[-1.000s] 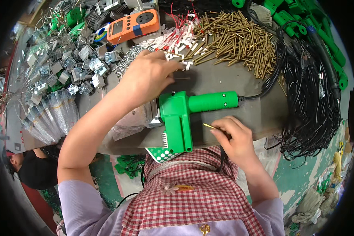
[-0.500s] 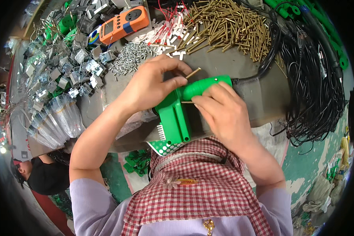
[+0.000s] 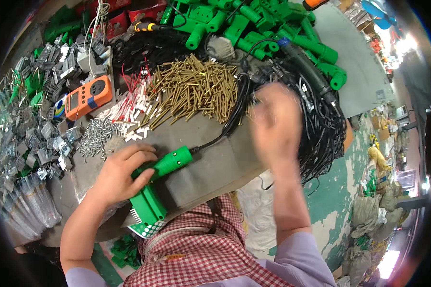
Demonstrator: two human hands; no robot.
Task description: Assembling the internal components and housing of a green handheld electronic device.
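My left hand (image 3: 122, 174) grips a green plastic gun-shaped housing (image 3: 155, 189) lying on the grey worktop (image 3: 215, 158), with a black cord (image 3: 225, 129) running from its barrel end. My right hand (image 3: 273, 124) is raised and blurred, reaching over the tangle of black cables (image 3: 321, 124) at the bench's right side; whether it holds anything is unclear. A pile of brass rods (image 3: 191, 91) lies just beyond the housing.
An orange meter (image 3: 88, 97) sits at the left, beside red-and-white wire pieces (image 3: 129, 107) and small silver screws (image 3: 96, 136). Metal brackets (image 3: 38, 138) and clear bags (image 3: 26, 210) fill the left edge. Green housings (image 3: 254, 28) pile at the back. Sacks (image 3: 373, 210) lie on the floor.
My right hand has left the green housing and swung up to the right toward the black cables. My left hand has slid down onto the housing's body. The view has tilted.
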